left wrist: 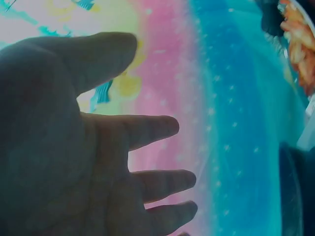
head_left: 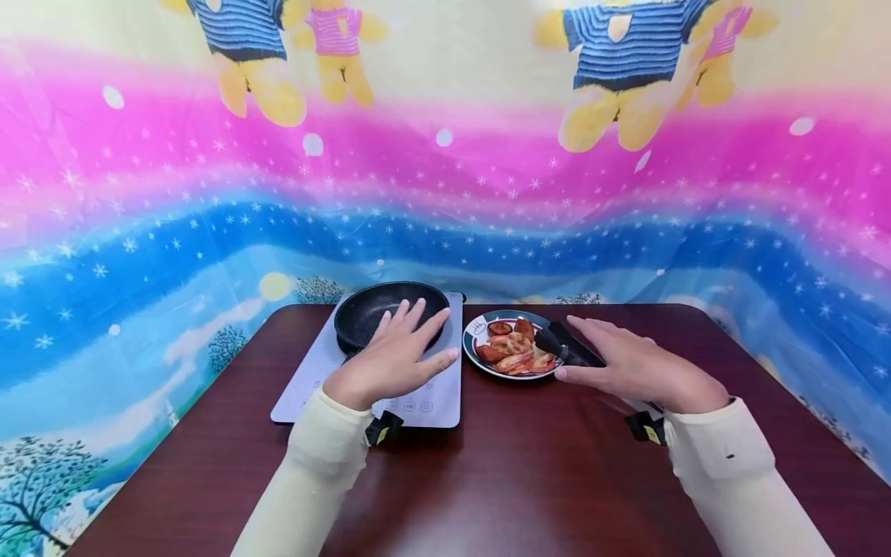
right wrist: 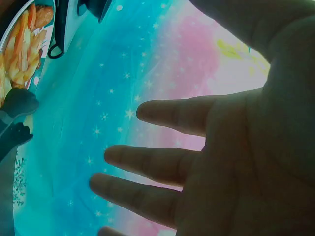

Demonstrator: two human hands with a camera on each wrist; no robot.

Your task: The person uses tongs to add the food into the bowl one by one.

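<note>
Fingers spread, the left hand (head_left: 395, 357) hovers near a black pan (head_left: 363, 316), the right hand (head_left: 639, 367) near tongs (head_left: 549, 342) on a plate (head_left: 478, 328) of food (head_left: 511, 345).

"Where's there room?"
"Between my left hand (head_left: 393, 363) and right hand (head_left: 647, 367), over the tabletop (head_left: 515, 464)."
"What's in the way?"
"Ahead of my left, the pan (head_left: 363, 316); left of my right, the plate (head_left: 518, 315) and black tongs (head_left: 572, 348)."
</note>
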